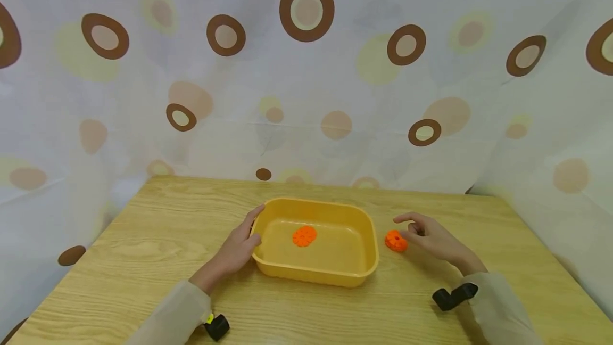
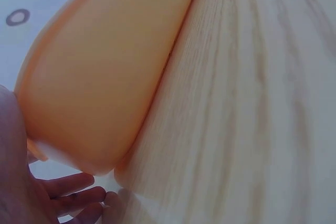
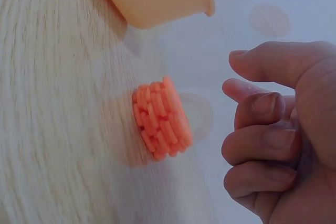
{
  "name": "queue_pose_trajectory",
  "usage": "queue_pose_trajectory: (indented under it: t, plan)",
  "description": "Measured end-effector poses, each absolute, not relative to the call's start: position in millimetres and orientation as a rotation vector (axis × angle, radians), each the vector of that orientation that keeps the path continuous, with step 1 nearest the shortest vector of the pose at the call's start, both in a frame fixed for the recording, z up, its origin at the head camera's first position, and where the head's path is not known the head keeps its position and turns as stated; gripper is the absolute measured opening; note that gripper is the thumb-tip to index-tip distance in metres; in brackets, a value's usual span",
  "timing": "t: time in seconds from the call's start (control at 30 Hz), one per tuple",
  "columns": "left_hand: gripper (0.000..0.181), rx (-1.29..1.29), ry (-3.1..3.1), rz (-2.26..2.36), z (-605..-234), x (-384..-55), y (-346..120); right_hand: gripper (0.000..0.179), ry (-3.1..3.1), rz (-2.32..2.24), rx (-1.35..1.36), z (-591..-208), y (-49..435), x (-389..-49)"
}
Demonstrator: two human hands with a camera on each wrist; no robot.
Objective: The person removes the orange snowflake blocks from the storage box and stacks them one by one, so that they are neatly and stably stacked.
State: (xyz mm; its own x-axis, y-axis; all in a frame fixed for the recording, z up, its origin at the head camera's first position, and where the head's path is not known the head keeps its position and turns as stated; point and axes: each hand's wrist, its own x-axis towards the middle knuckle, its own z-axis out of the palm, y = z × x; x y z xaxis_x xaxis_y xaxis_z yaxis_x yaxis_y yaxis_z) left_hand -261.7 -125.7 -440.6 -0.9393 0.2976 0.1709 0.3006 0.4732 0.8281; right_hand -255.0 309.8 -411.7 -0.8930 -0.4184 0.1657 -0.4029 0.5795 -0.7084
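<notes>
A yellow plastic basin (image 1: 313,276) stands on the table. My left hand (image 1: 237,246) grips its left rim, thumb over the edge; in the left wrist view the fingers (image 2: 79,203) are around the basin's outer corner. Inside the basin lie overlapping orange notched discs (image 1: 304,236). To its right is a stack of similar orange discs (image 1: 396,240), which shows several layers in the right wrist view (image 3: 163,119). My right hand (image 1: 433,236) hovers just beside and above this stack, holding nothing. Its thumb and index finger are apart, and the other fingers are curled.
The wooden table (image 1: 158,244) has a light grain and reaches back to a white curtain (image 1: 287,79) with brown and cream circles, which also hangs at both sides. A black wrist camera (image 1: 455,296) sits on the right sleeve, another (image 1: 217,328) on the left sleeve.
</notes>
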Motion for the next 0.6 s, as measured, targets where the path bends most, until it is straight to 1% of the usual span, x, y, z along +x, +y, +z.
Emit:
queue_pose_trajectory:
  t: [0.43,0.6]
  plan:
    - [0.067,-0.575,-2.691,-1.519,-438.9,-261.1,-125.6,0.032,2.721,-1.264,-0.817,-390.1,285.6,-268.8]
    - [0.067,-0.555,-2.701,-1.498,-439.5,-260.1,-126.5,0.030,2.720,-1.264,-0.861,-388.3,274.6,-273.9]
